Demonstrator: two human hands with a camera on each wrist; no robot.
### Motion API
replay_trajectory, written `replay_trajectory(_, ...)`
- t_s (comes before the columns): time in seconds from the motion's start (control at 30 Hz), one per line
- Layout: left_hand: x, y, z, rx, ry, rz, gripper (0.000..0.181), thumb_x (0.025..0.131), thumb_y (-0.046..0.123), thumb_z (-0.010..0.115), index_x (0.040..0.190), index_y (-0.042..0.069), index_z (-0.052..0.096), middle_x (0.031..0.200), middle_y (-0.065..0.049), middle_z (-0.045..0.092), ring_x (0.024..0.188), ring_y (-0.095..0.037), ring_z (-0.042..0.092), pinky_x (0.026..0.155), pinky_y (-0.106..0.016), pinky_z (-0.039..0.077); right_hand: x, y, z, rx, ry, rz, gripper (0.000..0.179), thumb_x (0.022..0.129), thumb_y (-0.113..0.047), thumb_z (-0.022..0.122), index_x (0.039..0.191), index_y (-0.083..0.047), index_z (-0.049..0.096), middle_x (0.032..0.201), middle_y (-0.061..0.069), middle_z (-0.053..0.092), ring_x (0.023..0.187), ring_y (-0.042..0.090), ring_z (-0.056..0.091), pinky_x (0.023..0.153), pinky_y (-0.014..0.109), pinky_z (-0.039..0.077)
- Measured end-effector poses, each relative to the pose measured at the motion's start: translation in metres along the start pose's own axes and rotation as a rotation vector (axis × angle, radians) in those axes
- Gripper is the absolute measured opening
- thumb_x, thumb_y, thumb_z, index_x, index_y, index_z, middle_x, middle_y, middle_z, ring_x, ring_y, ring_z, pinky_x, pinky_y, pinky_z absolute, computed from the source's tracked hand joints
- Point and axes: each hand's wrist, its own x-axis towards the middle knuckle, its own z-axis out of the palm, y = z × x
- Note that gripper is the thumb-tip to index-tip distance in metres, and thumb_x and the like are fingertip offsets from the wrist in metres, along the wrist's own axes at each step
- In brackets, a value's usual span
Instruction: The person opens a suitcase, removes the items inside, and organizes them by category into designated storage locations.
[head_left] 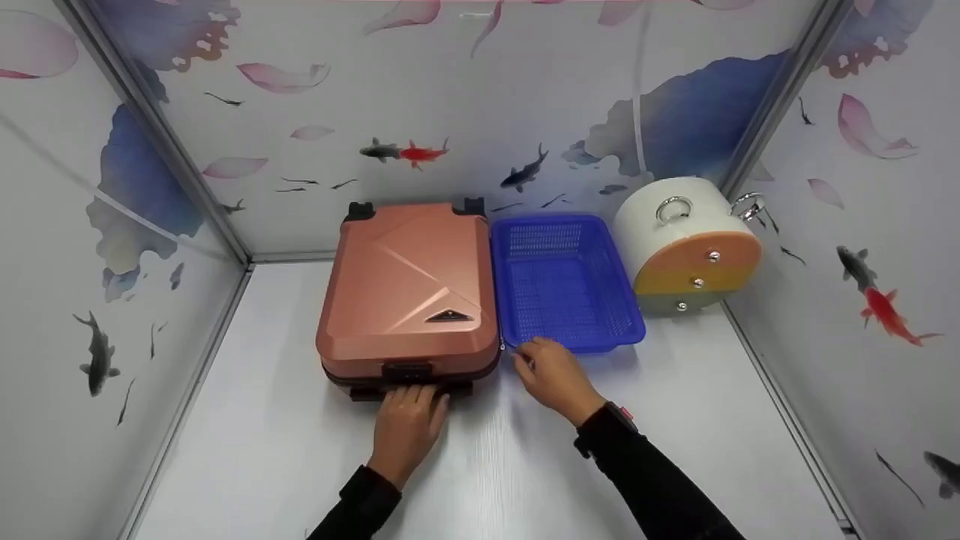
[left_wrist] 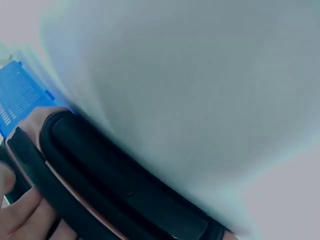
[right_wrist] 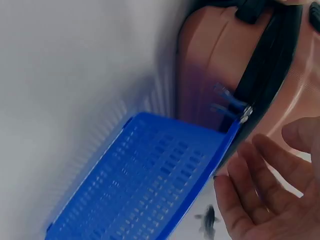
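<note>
A rose-gold hard-shell suitcase (head_left: 420, 292) lies flat, wheels toward the back wall. My left hand (head_left: 406, 427) grips the black handle (left_wrist: 55, 192) on its near side; the fingertips are hidden behind the handle in the left wrist view. Right of the suitcase stands a blue plastic basket (head_left: 567, 346), with no contents visible. My right hand (head_left: 553, 379) is at the basket's near left corner, beside the suitcase. In the right wrist view its fingers (right_wrist: 267, 172) are loosely bent and hold nothing. Metal zipper pulls (right_wrist: 245, 114) sit on the suitcase's black seam, apart from the fingers.
A white rounded drawer box (head_left: 664, 214) with orange, yellow and green drawer fronts stands right of the basket, tilted in this view. White walls printed with fish and petals enclose the white tabletop (head_left: 262, 420) at the back and both sides.
</note>
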Motion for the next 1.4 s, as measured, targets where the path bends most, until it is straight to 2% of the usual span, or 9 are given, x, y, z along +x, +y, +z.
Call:
replay_trajectory(0.1,0.004,-0.006,0.002,-0.036,-0.079,-0.023,0.029,0.101,0.039,0.082,0.091,0.012,0.074,0.078,-0.005,0.072,0.071,-0.026,0.071,0.065,-0.044,0.057,0.002,-0.001,0.012,0.088,-0.087,0.035,0.026,0.107,-0.015,0.067,0.127,-0.002,0.078,0.103,0.014,0.082,0.09,0.025,0.078,0.08,0.047,0.064)
replay_trajectory(0.23,0.014,-0.011,0.003,-0.07,-0.204,-0.031,0.044,0.103,0.046,0.078,0.074,0.016,0.062,0.062,-0.003,0.061,0.058,-0.026,0.066,0.053,-0.044,0.051,0.004,0.004,0.03,0.231,-0.212,0.114,0.047,0.111,-0.01,0.057,0.157,-0.001,0.057,0.114,0.021,0.08,0.092,0.025,0.078,0.08,0.045,0.065)
replay_trajectory(0.33,0.017,-0.012,0.002,-0.076,-0.279,-0.024,0.053,0.104,0.049,0.075,0.067,0.018,0.053,0.057,-0.001,0.054,0.053,-0.028,0.063,0.049,-0.045,0.048,0.003,0.008,0.039,0.321,-0.256,0.173,0.047,0.113,-0.009,0.051,0.16,-0.002,0.053,0.111,0.02,0.079,0.083,0.018,0.075,0.074,0.035,0.064)
replay_trajectory(0.43,0.016,-0.011,0.001,-0.075,-0.332,-0.029,0.055,0.106,0.051,0.071,0.065,0.019,0.051,0.055,0.002,0.05,0.052,-0.027,0.061,0.049,-0.044,0.047,0.002,0.011,0.042,0.359,-0.228,0.184,0.04,0.114,-0.009,0.05,0.152,-0.003,0.06,0.106,0.018,0.079,0.079,0.017,0.074,0.069,0.028,0.062)
replay_trajectory(0.67,0.007,-0.001,-0.005,-0.046,-0.422,-0.066,0.057,0.109,0.054,0.065,0.066,0.02,0.048,0.056,0.006,0.04,0.049,-0.017,0.047,0.049,-0.036,0.036,0.0,0.013,0.036,0.4,-0.172,0.126,0.022,0.114,-0.007,0.055,0.126,-0.003,0.073,0.099,0.022,0.078,0.078,0.032,0.079,0.063,0.025,0.061)
replay_trajectory(0.83,-0.003,0.008,-0.009,-0.018,-0.414,-0.088,0.055,0.108,0.053,0.066,0.068,0.018,0.053,0.055,0.005,0.043,0.048,-0.019,0.05,0.048,-0.036,0.035,-0.004,0.013,0.035,0.42,-0.171,0.126,0.018,0.112,-0.006,0.057,0.114,-0.003,0.075,0.097,0.022,0.076,0.072,0.03,0.077,0.058,0.026,0.059)
replay_trajectory(1.07,-0.021,0.021,-0.021,-0.04,-0.455,-0.148,0.056,0.108,0.056,0.065,0.067,0.02,0.053,0.055,0.007,0.044,0.047,-0.016,0.048,0.047,-0.035,0.034,-0.018,0.012,0.04,0.497,-0.162,0.205,0.018,0.107,-0.005,0.058,0.107,0.002,0.075,0.091,0.017,0.076,0.059,0.018,0.07,0.053,0.028,0.06)
replay_trajectory(1.27,-0.028,0.029,-0.023,-0.046,-0.452,-0.166,0.058,0.107,0.055,0.066,0.064,0.02,0.052,0.053,0.006,0.046,0.046,-0.017,0.05,0.046,-0.034,0.034,-0.025,0.013,0.042,0.333,-0.09,0.142,0.017,0.105,-0.012,0.066,0.094,-0.008,0.078,0.081,-0.002,0.071,0.065,0.004,0.059,0.059,0.025,0.053)
replay_trajectory(1.4,-0.028,0.03,-0.021,-0.031,-0.414,-0.154,0.058,0.105,0.054,0.07,0.063,0.019,0.05,0.052,0.006,0.044,0.045,-0.018,0.05,0.045,-0.035,0.033,-0.029,0.009,0.038,0.176,-0.062,0.082,0.024,0.104,-0.013,0.066,0.081,-0.016,0.067,0.075,-0.009,0.06,0.067,0.005,0.051,0.062,0.026,0.045)
